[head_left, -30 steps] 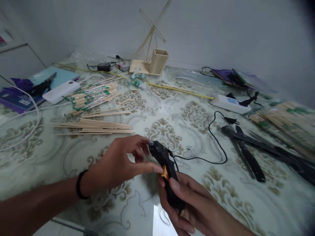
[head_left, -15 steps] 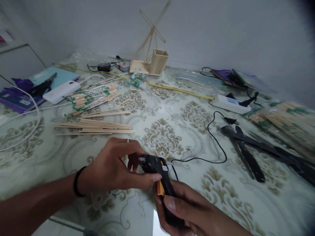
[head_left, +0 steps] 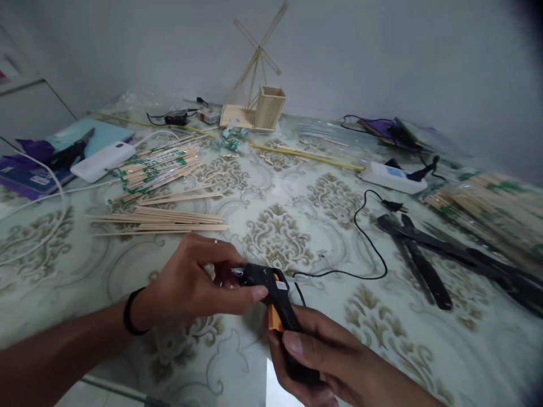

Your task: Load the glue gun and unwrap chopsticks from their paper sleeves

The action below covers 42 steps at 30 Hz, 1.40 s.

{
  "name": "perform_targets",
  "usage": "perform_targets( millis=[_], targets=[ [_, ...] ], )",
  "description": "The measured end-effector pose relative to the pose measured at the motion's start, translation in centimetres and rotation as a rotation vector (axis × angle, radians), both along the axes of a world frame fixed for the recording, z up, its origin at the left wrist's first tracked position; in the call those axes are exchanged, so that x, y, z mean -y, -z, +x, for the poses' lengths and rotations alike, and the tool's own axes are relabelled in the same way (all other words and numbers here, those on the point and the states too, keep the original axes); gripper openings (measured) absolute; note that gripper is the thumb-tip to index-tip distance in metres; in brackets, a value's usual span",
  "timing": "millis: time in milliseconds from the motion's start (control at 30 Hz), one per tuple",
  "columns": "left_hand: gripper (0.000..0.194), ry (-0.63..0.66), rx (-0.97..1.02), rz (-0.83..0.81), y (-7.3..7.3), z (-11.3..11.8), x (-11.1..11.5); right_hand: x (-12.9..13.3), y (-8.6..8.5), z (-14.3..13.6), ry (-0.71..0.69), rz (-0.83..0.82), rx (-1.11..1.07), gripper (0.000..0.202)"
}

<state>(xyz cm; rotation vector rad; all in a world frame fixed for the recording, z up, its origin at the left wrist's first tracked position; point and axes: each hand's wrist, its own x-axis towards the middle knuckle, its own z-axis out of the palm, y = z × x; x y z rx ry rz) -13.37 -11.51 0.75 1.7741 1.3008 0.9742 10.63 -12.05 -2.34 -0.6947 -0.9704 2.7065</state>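
A black glue gun point(head_left: 266, 281) with an orange trigger point(head_left: 275, 318) is held low over the table, its metal nozzle pointing left. My right hand point(head_left: 316, 353) wraps round its handle, the thumb lying along the side. My left hand point(head_left: 199, 277), with a ring and a black wristband, grips the front end; the thumb rests on the near side and the other fingers curl behind the nozzle, partly hidden. A thin black cord point(head_left: 339, 271) runs from behind the gun to a loose plug. Just beyond my left hand lies a pile of thin wooden sticks point(head_left: 169, 220).
A stick-built windmill model point(head_left: 270, 107) stands by the wall. Packaged sticks point(head_left: 159, 167) and a white power bank point(head_left: 103, 160) lie left. To the right are a power strip point(head_left: 392, 176), large black-handled cutters point(head_left: 418, 263) and more bagged sticks point(head_left: 487, 215). A yellow measuring tape point(head_left: 309, 154) crosses the back.
The left thumb and the glue gun's front have shifted slightly up and left. My right hand keeps its hold on the handle. The whole view has moved a little.
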Motion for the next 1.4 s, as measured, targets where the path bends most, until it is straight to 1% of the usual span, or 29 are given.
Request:
perform_targets(
  millis=[133, 167, 200, 233, 333, 367, 400, 433, 467, 533, 567, 667, 733, 800, 900, 1000, 1067, 1167, 1233, 1333, 1400],
  targets=[
    [0.022, -0.025, 0.022, -0.035, -0.3, -0.2, -0.3, -0.1, 0.3, -0.2, 0.030, 0.024, 0.013, 0.037],
    [0.021, -0.028, 0.037, -0.059, -0.4, -0.2, -0.3, -0.1, 0.4, -0.3, 0.047, 0.031, 0.011, 0.037],
    [0.023, -0.022, 0.052, -0.094, -0.6, -0.1, -0.4, -0.1, 0.4, -0.4, 0.074, 0.037, 0.009, 0.037],
    [0.033, -0.012, 0.056, -0.134, -0.6, 0.0, -0.4, -0.2, 0.5, -0.5, 0.104, 0.043, 0.008, 0.036],
    [0.074, 0.055, -0.015, -0.250, -0.5, 0.4, -0.5, -0.5, 0.4, -0.7, 0.206, 0.058, -0.011, 0.036],
    [0.082, 0.074, -0.036, -0.279, -0.3, 0.5, -0.6, -0.6, 0.3, -0.7, 0.236, 0.062, -0.021, 0.035],
    [0.084, 0.080, -0.046, -0.300, -0.1, 0.6, -0.7, -0.8, 0.2, -0.6, 0.256, 0.067, -0.032, 0.034],
    [0.078, 0.068, -0.047, -0.314, 0.1, 0.6, -0.8, -0.9, 0.1, -0.5, 0.274, 0.075, -0.038, 0.033],
    [0.065, 0.045, -0.049, -0.318, 0.3, 0.6, -0.9, -1.1, 0.0, -0.4, 0.292, 0.091, -0.043, 0.032],
    [0.028, -0.015, -0.073, -0.280, 0.4, 0.4, -1.2, -1.3, -0.2, -0.1, 0.334, 0.153, -0.029, 0.030],
    [0.019, -0.048, -0.101, -0.234, 0.4, 0.3, -1.2, -1.4, -0.3, 0.0, 0.363, 0.197, -0.011, 0.029],
    [0.034, -0.144, -0.188, -0.053, 0.1, -0.1, -1.2, -1.7, -0.2, 0.3, 0.445, 0.347, 0.078, 0.024],
    [0.041, -0.193, -0.230, 0.023, -0.1, -0.4, -1.0, -1.8, -0.1, 0.4, 0.468, 0.432, 0.131, 0.020],
    [0.045, -0.206, -0.241, 0.036, -0.2, -0.5, -0.9, -1.9, 0.2, 0.5, 0.482, 0.501, 0.165, 0.017],
    [0.050, -0.198, -0.198, 0.037, -0.1, -0.6, -1.0, -2.0, 0.6, 0.6, 0.499, 0.577, 0.243, 0.018],
    [0.056, -0.158, -0.136, 0.024, 0.2, -0.7, -1.1, -2.3, 0.9, 0.8, 0.507, 0.649, 0.371, 0.024],
    [0.059, -0.141, -0.088, -0.031, 0.3, -0.8, -1.2, -2.4, 0.9, 0.8, 0.533, 0.686, 0.456, 0.030],
    [0.049, -0.143, -0.033, -0.130, 0.4, -0.8, -1.2, -2.7, 0.9, 0.9, 0.584, 0.708, 0.542, 0.040],
    [0.040, -0.126, 0.008, -0.170, 0.5, -0.8, -1.2, -2.8, 1.0, 1.0, 0.599, 0.731, 0.553, 0.042],
    [0.033, -0.075, 0.097, -0.178, 0.7, -0.8, -1.6, -2.9, 1.2, 1.2, 0.593, 0.771, 0.541, 0.040],
    [0.029, -0.076, 0.120, -0.148, 0.6, -1.0, -1.9, -3.0, 1.2, 1.3, 0.601, 0.783, 0.550, 0.039]
  ],
)
